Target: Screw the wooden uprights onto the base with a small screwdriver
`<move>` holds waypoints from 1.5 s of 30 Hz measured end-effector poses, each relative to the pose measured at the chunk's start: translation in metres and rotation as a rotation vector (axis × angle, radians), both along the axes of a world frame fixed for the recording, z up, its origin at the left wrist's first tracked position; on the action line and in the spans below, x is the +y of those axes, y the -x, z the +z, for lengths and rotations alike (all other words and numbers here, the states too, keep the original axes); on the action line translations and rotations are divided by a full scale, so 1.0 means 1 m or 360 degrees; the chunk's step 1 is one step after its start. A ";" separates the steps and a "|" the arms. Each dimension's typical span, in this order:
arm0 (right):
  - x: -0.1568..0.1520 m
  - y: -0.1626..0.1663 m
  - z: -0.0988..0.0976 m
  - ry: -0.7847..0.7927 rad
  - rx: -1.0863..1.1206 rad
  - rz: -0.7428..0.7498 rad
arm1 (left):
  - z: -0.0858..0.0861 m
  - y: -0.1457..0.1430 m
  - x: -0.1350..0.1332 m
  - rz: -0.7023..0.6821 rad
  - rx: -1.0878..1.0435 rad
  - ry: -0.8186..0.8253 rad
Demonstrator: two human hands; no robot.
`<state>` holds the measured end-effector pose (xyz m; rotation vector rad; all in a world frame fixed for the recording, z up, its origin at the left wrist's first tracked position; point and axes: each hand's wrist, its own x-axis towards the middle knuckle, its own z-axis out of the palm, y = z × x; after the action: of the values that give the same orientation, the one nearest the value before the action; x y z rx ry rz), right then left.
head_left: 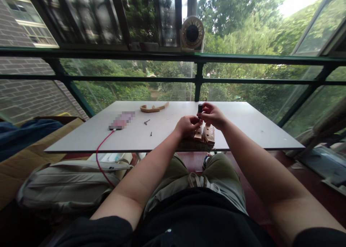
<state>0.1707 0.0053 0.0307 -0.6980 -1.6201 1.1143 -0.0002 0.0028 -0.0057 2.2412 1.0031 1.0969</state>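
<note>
Fingers of the right hand [214, 116] pinch an upright black-handled screwdriver [200, 108] over drilled wooden blocks [209, 134] at the near edge of the worktop [129, 139]; the left hand [186, 125] curls its fingers alongside, their grip hidden

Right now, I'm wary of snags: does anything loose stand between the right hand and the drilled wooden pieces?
Nothing loose shows: the right hand holds a dark-handled tool over the drilled wooden pieces, and the left hand is at its lower end.
</note>
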 end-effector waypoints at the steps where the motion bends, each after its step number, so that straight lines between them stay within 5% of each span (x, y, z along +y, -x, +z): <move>1: -0.001 0.000 0.000 -0.0002 0.0004 -0.0003 | 0.000 0.000 0.000 -0.0003 -0.0026 0.0006; 45: 0.002 -0.003 0.000 -0.0003 0.0007 0.0015 | -0.002 -0.002 0.004 -0.0096 -0.0144 0.0065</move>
<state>0.1738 0.0070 0.0310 -0.6871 -1.6220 1.1202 0.0018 0.0070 -0.0082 2.1548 0.9074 1.1309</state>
